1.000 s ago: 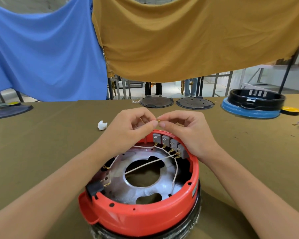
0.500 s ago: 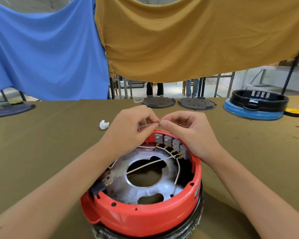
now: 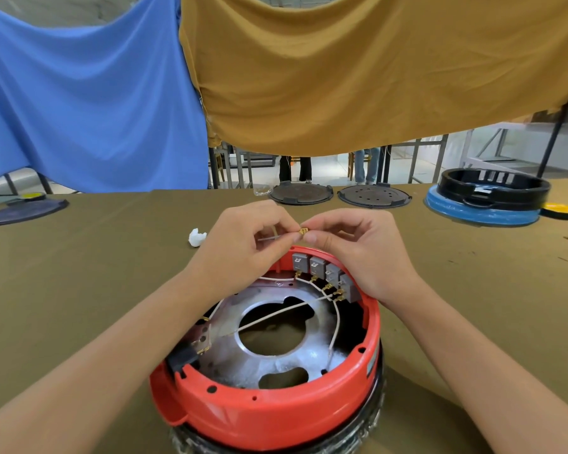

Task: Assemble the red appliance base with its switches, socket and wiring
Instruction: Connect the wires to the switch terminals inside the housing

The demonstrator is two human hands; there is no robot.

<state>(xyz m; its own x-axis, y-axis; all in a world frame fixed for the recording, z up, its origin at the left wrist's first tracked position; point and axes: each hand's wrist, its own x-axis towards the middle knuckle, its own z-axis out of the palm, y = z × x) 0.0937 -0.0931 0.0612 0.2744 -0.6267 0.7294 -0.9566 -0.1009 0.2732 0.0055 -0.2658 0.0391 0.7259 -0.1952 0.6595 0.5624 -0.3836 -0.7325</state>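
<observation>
The round red appliance base (image 3: 276, 417) stands open side up on the olive table, near the front edge. Inside lie a silver metal plate (image 3: 312, 358), several grey switches (image 3: 325, 270) along the far wall, a black socket (image 3: 181, 358) at the left wall and white wires (image 3: 286, 311) crossing the plate. Above the far rim my left hand (image 3: 240, 247) pinches a thin white wire, and my right hand (image 3: 358, 250) pinches the small brass terminal (image 3: 304, 231) at that wire's end. The two sets of fingertips touch.
A white scrap (image 3: 196, 237) lies left of my hands. Two dark round lids (image 3: 338, 194) sit at the table's far edge, a black ring on a blue base (image 3: 486, 204) at far right, a dark disc (image 3: 23, 209) at far left. Blue and mustard cloths hang behind.
My fingertips have shifted slightly on the wire, and the brass terminal now shows between them. The base has not moved.
</observation>
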